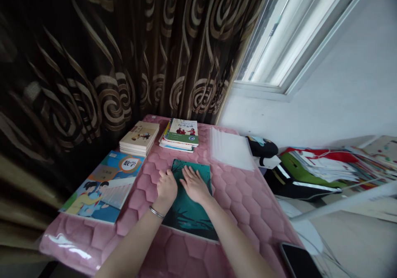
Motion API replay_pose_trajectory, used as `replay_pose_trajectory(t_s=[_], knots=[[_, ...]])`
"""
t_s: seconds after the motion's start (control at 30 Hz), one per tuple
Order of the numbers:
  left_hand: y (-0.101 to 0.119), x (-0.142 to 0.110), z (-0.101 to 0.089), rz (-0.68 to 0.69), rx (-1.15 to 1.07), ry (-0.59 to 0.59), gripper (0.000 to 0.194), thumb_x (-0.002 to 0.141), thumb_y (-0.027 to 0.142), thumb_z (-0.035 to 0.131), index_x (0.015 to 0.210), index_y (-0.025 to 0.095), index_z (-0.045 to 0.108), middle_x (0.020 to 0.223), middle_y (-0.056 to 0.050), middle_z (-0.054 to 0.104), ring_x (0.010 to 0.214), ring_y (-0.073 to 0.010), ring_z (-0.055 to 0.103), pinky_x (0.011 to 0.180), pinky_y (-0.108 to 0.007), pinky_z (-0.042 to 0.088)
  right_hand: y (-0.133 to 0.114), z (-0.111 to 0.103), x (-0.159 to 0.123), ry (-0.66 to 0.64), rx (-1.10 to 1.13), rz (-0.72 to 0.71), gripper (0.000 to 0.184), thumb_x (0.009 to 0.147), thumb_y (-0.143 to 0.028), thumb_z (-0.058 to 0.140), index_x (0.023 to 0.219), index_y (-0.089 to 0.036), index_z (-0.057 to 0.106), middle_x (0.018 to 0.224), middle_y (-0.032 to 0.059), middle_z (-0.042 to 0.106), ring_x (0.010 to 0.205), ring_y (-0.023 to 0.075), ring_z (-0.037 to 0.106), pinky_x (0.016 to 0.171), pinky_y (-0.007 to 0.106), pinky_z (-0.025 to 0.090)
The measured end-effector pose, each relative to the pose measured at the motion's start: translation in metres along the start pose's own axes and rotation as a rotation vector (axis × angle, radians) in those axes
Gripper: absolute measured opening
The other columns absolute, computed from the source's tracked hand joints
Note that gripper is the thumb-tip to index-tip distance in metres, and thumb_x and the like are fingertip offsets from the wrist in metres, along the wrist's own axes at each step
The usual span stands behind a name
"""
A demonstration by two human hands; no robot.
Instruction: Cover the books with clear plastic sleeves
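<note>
A dark green book (192,214) lies flat on the pink table cover, with black branch shapes on its lower part. My right hand (194,185) rests palm down on its upper half, fingers stretched out. At the book's left edge is my left hand (167,187), a silver bangle on its wrist. Its fingers are curled in, and whatever they pinch is too small or hidden to tell. To the left lies a blue textbook (107,187) with cartoon children on its cover.
Behind are a stack of beige books (141,135) and a pile of mixed books (181,133). Clear plastic sleeves (231,148) lie back right. A phone (299,259) sits at the near right corner. Beyond the right edge, a bag (297,177) holds papers. A patterned curtain (173,51) hangs behind.
</note>
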State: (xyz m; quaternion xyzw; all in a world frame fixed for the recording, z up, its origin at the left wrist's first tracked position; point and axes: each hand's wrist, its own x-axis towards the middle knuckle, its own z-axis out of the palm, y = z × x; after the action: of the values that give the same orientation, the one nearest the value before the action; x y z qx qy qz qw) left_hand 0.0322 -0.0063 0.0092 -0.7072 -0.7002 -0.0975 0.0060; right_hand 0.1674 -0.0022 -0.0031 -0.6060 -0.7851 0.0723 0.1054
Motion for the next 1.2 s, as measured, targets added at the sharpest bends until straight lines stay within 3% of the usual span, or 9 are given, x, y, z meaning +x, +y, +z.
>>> replay_pose_trajectory(t_s=[0.1,0.17,0.27,0.37,0.43,0.57,0.9,1.03,1.2], knots=[[-0.002,0.0,0.0,0.011,0.012,0.021,0.049,0.089,0.006,0.028,0.132,0.001,0.052,0.132,-0.033,0.051,0.095,-0.0306,0.066,0.076,-0.039,0.054,0.024,-0.004,0.004,-0.017,-0.042,0.226,0.062,0.1,-0.043,0.021,0.149,-0.006,0.027,0.157,0.0129,0.019,0.146,0.0233,0.014,0.118,0.046,0.01],[-0.004,0.001,0.001,0.049,0.018,0.062,0.047,0.089,0.006,0.029,0.128,0.004,0.056,0.131,-0.03,0.053,0.103,-0.0329,0.062,0.082,-0.044,0.052,0.036,-0.004,0.004,0.004,-0.048,0.304,0.061,0.1,-0.041,0.019,0.149,-0.005,0.025,0.157,0.0128,0.016,0.147,0.0227,0.011,0.118,0.047,0.009],[-0.002,0.007,0.005,0.136,0.007,0.083,0.047,0.089,0.006,0.03,0.128,0.007,0.057,0.138,-0.023,0.051,0.121,-0.0331,0.053,0.097,-0.049,0.044,0.044,-0.002,0.003,0.015,-0.048,0.318,0.061,0.1,-0.04,0.018,0.15,-0.006,0.023,0.158,0.0117,0.015,0.147,0.0217,0.01,0.118,0.046,0.008],[0.009,0.016,0.013,0.306,-0.034,0.049,0.05,0.09,0.009,0.031,0.136,0.011,0.05,0.149,-0.015,0.041,0.137,-0.0271,0.037,0.114,-0.048,0.027,0.043,0.002,0.003,0.007,-0.041,0.311,0.061,0.099,-0.039,0.017,0.15,-0.006,0.022,0.158,0.0114,0.014,0.147,0.0212,0.009,0.118,0.045,0.009],[0.019,0.024,0.019,0.432,-0.077,-0.017,0.05,0.093,0.017,0.031,0.141,0.012,0.044,0.153,-0.012,0.035,0.142,-0.0241,0.03,0.118,-0.046,0.02,0.043,0.003,0.004,0.005,-0.038,0.306,0.06,0.099,-0.038,0.017,0.15,-0.006,0.022,0.158,0.011,0.014,0.147,0.0211,0.009,0.118,0.045,0.009],[0.027,0.041,0.025,0.57,-0.131,-0.103,0.056,0.096,0.033,0.03,0.146,0.009,0.036,0.155,-0.012,0.031,0.144,-0.0235,0.026,0.119,-0.043,0.019,0.045,0.002,0.005,-0.005,-0.04,0.304,0.06,0.099,-0.037,0.019,0.15,-0.007,0.021,0.159,0.0104,0.013,0.147,0.0214,0.008,0.118,0.046,0.009],[-0.001,0.072,0.03,0.467,-0.138,-0.073,0.057,0.096,0.035,0.028,0.146,0.009,0.034,0.152,-0.014,0.036,0.143,-0.0246,0.027,0.118,-0.043,0.02,0.035,-0.01,0.004,-0.046,-0.053,0.351,0.06,0.099,-0.036,0.019,0.151,-0.007,0.021,0.159,0.0102,0.013,0.147,0.0203,0.008,0.118,0.046,0.006],[0.001,0.059,0.028,0.485,-0.103,-0.04,0.058,0.096,0.037,0.03,0.146,0.009,0.035,0.153,-0.013,0.035,0.144,-0.0255,0.026,0.119,-0.046,0.014,0.035,-0.009,0.004,-0.038,-0.055,0.356,0.059,0.099,-0.036,0.018,0.15,-0.007,0.021,0.158,0.0106,0.014,0.147,0.0208,0.009,0.118,0.047,0.007],[-0.003,0.001,0.022,0.613,-0.106,-0.075,0.061,0.096,0.04,0.032,0.147,0.006,0.031,0.156,-0.016,0.026,0.144,-0.0259,0.023,0.119,-0.043,0.017,0.036,-0.005,0.003,-0.016,-0.078,0.333,0.059,0.099,-0.035,0.018,0.15,-0.005,0.023,0.158,0.011,0.015,0.147,0.021,0.01,0.118,0.046,0.007]])
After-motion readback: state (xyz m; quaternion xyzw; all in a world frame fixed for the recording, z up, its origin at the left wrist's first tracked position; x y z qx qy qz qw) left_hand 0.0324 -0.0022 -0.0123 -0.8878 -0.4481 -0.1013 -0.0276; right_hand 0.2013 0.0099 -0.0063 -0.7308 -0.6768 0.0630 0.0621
